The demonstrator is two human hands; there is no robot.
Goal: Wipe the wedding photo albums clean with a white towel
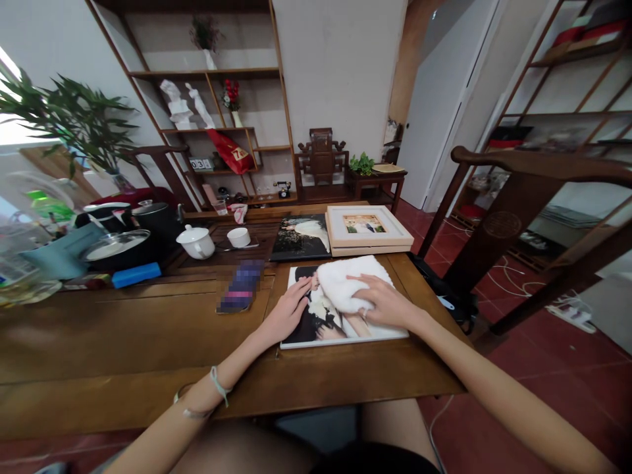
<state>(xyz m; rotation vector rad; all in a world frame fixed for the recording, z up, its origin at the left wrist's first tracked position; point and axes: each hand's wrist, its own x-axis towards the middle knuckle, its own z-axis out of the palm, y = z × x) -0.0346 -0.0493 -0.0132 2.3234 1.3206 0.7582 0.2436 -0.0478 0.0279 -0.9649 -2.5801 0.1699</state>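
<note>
A large photo print [316,326] lies flat on the wooden table [123,342] in front of me. My left hand [287,313] rests flat on its left part, fingers stretched out. My right hand [382,304] presses down on a white cloth [345,283] that lies on the print, fingers spread over the cloth. Behind the print lie a dark photo print [301,238] and a light framed photo [368,229].
A blurred phone [241,286] lies left of the print. Further left stand a white teapot [196,242], a cup [239,237], a blue box [135,274] and dark pots [118,247]. A wooden chair [528,210] stands at the right, with cables on the red floor.
</note>
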